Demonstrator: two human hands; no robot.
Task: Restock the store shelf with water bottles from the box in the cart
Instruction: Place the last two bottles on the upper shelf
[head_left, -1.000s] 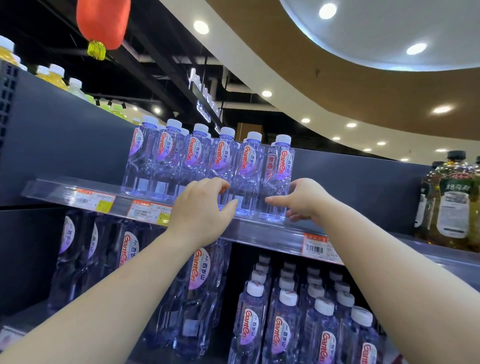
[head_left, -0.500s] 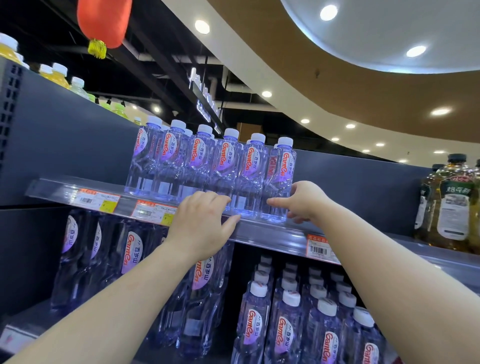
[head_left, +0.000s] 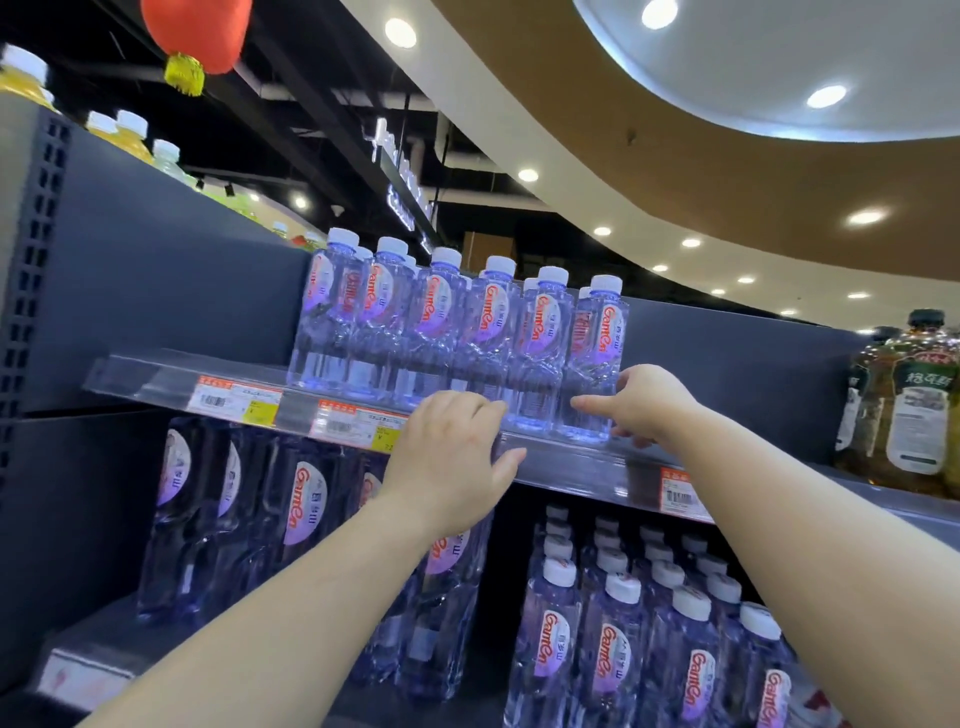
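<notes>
A person's left hand (head_left: 447, 457) rests with loose fingers at the shelf (head_left: 571, 462) edge while the right hand (head_left: 641, 402) touches, fingers extended, the rightmost of the water bottles (head_left: 457, 332) lined upright on it.

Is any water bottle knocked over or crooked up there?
No. The water bottles on the upper shelf all stand upright in a tidy row, caps on. Nothing spilled, and both hands are steadying their bases.
</notes>
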